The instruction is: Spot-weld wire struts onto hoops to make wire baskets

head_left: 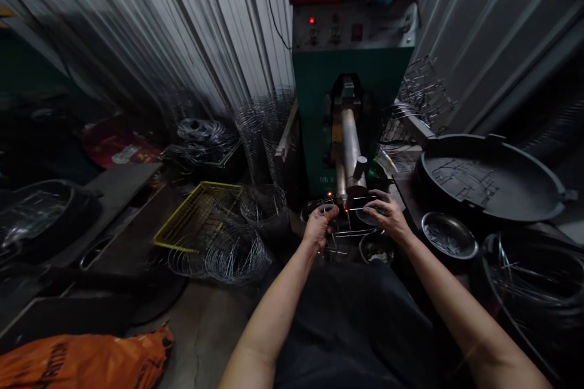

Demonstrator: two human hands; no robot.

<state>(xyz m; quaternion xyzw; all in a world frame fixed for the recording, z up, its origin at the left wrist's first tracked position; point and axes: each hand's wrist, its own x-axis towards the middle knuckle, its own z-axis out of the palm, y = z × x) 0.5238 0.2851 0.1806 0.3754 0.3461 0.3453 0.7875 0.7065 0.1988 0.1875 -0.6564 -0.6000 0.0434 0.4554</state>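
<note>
The left hand point(322, 226) is gripping the near-left part of a wire frame point(349, 233), its fingers closing on the wire; the right hand point(384, 213) is pinching a thin rod point(358, 199) at the right side, thumb and fingers nearly together. The frame is sitting under the electrode tip point(345, 202) of a green machine point(314, 97), where small orange sparks are glowing. The hands are covering parts of the frame, so its full shape is not showing, and whether the rod is joining it cannot be told. Dim light and blur are obscuring the left edge, and the picture is cutting off the orange bag point(82, 361) at lower left and the wire-filled tub point(536, 279) at right. A bowl point(376, 249) just below the right hand is holding pale pieces too unclear to identify. Dark lettering is showing on the bag, only partly legible, seemingly ending in "TION"; small pale characters on the machine's lower front are not readable. A red lamp point(312, 20) is glowing on the panel, whose labels are too small to read.
</note>
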